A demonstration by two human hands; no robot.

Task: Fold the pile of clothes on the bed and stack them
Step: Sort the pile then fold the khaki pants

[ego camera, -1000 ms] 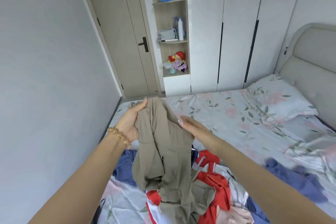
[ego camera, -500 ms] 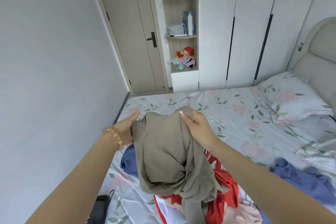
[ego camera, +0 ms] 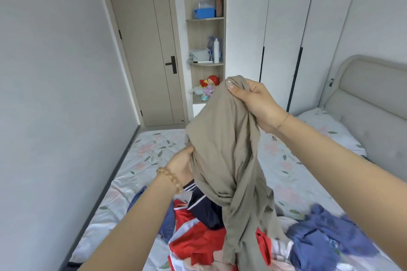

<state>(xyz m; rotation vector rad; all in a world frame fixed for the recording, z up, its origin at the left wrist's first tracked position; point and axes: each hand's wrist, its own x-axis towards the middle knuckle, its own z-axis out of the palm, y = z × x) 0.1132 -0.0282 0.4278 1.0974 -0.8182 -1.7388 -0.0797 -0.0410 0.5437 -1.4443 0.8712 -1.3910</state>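
Right hand (ego camera: 257, 103) raised, fingers pinched on a bunched top edge of the tan garment (ego camera: 226, 156). Left hand (ego camera: 181, 166) lower, against the cloth's left edge; its fingers are hidden behind the fabric, so grip uncertain. Garment hangs twisted between the hands, its tail trailing onto the pile of clothes (ego camera: 215, 235) on the bed (ego camera: 149, 152) below.

Judgement: still sorting out which end is which. Best to find a seam or waistband, take one corner per hand, spread wide and shake flat clear of the pile before laying down.
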